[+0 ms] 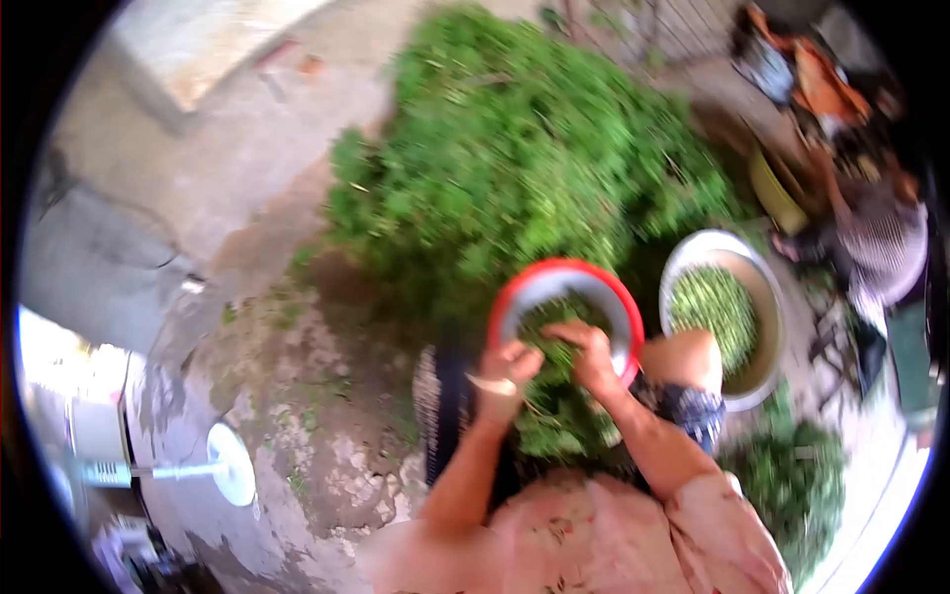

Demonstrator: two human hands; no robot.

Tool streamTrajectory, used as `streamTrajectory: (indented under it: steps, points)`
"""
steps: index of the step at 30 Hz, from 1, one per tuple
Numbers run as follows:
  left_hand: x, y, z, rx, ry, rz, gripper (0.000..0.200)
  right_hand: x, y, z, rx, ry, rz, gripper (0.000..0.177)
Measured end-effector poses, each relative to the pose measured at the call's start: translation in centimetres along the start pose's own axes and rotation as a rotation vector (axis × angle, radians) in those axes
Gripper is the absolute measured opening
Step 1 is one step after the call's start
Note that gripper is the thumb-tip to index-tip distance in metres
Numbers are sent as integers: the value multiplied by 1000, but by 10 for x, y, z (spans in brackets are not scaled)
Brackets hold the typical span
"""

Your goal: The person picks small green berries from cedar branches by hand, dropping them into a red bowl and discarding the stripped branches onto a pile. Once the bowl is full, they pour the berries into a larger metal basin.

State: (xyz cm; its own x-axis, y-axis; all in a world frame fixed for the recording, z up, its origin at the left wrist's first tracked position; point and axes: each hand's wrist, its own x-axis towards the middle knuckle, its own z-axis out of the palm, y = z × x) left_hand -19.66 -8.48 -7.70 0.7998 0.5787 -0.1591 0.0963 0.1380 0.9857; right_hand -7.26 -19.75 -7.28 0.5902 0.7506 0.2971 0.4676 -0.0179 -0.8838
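Note:
A red-rimmed bowl (pixel 621 297) rests by my lap with green pods or leaves inside. Over its near left edge is my left hand (pixel 512 366), its fingers pressed together around something too small to make out. My right hand (pixel 584 351) reaches over the bowl from the right, fingers bent and partly blurred, close to the greens. Leafy stems (pixel 559 421) lie on my lap below both hands. To the right stands a large metal basin (pixel 772 327) holding many small green pods (pixel 711 307).
A big heap of leafy green plants (pixel 524 148) lies beyond the bowl. Another person (pixel 881 247) sits at the right near a yellowish basket (pixel 777 193). A smaller leafy pile (pixel 792 485) is at lower right, a pale fan (pixel 231 463) at lower left.

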Motion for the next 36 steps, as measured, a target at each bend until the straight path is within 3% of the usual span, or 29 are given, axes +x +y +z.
streamTrajectory:
  steps: [1,2,4,5,6,7,10,11,14,15,18,22,26,30,34,35,36]
  points:
    - [-1,3,3,-59,-33,72,18,-4,-3,0,6,48,66,44]
    - [2,-6,-3,-120,-86,11,18,-3,-4,-2,18,88,100,46]
    - [-8,13,6,43,120,92,19,-1,16,2,380,353,361,38]
    - [-7,5,-1,24,92,106,20,3,19,-12,358,331,590,26]
    - [-6,8,-3,6,62,122,21,7,23,-22,441,338,684,25]
    - [-10,11,-2,-140,73,37,21,9,25,-25,467,323,696,26]
    - [-7,28,0,-118,56,33,22,8,36,-23,543,280,798,27]
    - [-13,36,3,-146,97,-95,23,2,42,-19,567,268,851,26]
    - [-11,20,1,-175,134,-23,25,-16,63,-12,52,202,564,27]
    - [-9,16,1,-176,101,77,28,-14,61,-14,109,209,633,29]
    - [-11,11,7,-226,173,81,14,-11,51,-21,-29,241,537,31]
    - [-8,-3,-3,-223,41,82,24,2,5,-35,35,145,245,37]
    - [-12,8,6,-205,98,21,17,-1,-19,-38,50,-41,46,44]
    - [-13,17,11,-306,117,-47,12,-3,-32,-33,195,-167,85,46]
    - [-11,6,5,-330,69,-132,12,-9,-21,-15,110,-96,82,32]
    - [-12,5,5,-315,64,-141,12,-9,-17,-8,57,21,2,22]
    - [-16,20,13,-289,67,-128,12,-11,-12,-4,188,61,166,21]
